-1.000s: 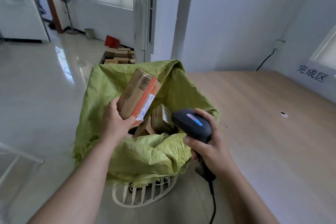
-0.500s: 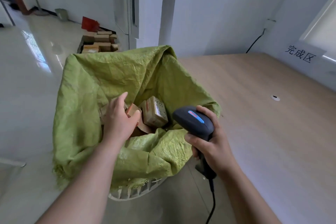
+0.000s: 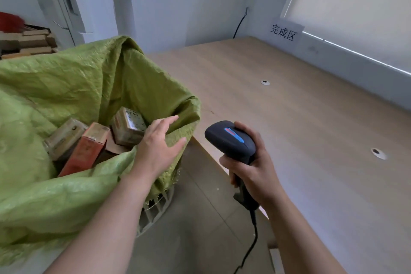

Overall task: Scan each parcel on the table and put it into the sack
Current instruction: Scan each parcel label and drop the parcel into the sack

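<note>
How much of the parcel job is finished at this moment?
Done: several parcels lie inside the green sack. In hand: the right hand grips the scanner; the left hand is open and holds nothing, over the sack's edge. Left: no parcel shows on the visible part of the table, so little or nothing may remain.

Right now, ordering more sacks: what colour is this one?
Light green sack, clearest in the head view.
</note>
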Demonstrator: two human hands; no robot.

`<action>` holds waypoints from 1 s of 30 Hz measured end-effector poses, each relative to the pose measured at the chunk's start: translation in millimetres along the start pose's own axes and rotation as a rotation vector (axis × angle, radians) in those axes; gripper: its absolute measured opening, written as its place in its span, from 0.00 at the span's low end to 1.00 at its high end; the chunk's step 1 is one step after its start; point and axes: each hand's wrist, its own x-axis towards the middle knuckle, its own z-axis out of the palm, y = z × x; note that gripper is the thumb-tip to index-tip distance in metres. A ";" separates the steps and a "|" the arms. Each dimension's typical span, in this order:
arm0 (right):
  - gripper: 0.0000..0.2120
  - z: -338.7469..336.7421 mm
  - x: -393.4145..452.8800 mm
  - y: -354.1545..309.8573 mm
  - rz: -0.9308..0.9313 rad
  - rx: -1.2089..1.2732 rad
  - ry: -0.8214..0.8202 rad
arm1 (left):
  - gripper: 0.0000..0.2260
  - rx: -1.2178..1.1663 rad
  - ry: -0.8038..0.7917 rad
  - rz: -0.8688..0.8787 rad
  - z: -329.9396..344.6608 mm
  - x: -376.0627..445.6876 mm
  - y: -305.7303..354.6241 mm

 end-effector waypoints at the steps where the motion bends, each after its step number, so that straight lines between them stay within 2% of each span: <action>1: 0.29 -8.6 -8.0 -1.2 -0.001 0.000 0.022 | 0.24 0.008 -0.014 0.022 5.9 -3.8 8.1; 8: 0.30 -79.1 -81.7 -14.0 -0.024 0.013 0.145 | 0.24 0.005 -0.130 0.153 59.9 -47.9 74.8; 15: 0.30 -158.0 -187.0 -22.3 -0.027 -0.032 0.298 | 0.24 -0.020 -0.276 0.274 129.7 -126.5 149.4; 30: 0.30 -283.5 -363.9 -25.2 -0.038 -0.062 0.592 | 0.24 -0.112 -0.484 0.525 258.8 -265.0 259.9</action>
